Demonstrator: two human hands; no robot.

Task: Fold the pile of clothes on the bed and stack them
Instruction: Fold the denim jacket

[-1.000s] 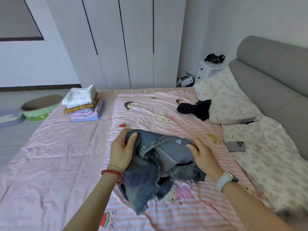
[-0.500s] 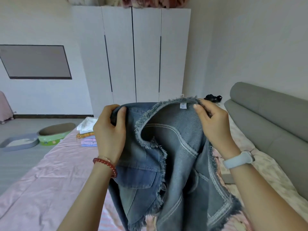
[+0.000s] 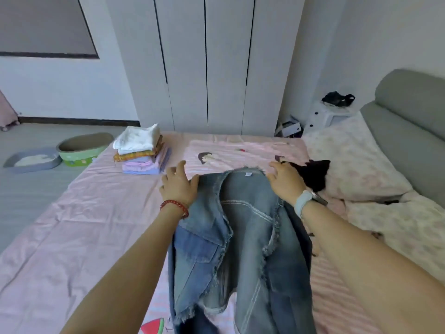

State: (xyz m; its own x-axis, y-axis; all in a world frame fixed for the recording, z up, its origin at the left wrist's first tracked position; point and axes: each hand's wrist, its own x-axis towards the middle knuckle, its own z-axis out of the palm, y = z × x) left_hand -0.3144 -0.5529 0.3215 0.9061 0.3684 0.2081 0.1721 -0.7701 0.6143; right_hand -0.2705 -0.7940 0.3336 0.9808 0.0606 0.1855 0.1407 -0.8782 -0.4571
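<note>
A frayed denim jacket (image 3: 243, 237) lies spread front-up on the pink striped bedding (image 3: 96, 225), its collar pointing away from me. My left hand (image 3: 178, 186) rests at the jacket's left shoulder with fingers spread and the thumb on the denim. At the right shoulder my right hand (image 3: 285, 180) lies flat, fingers straight. A stack of folded clothes (image 3: 140, 153), white on top, sits at the far left of the bed. A crumpled black garment (image 3: 313, 175) lies just beyond my right hand.
A floral pillow (image 3: 354, 165) and quilt fill the right side below the grey headboard (image 3: 409, 121). White wardrobe doors (image 3: 216, 68) stand behind the bed. A green bowl-shaped pet bed (image 3: 84, 150) and a grey tray (image 3: 31, 160) sit on the floor at left.
The jacket, held up in the air by its shoulders half a second ago, now lies flat on the bed. Both hands have loosened from gripping to resting on it.
</note>
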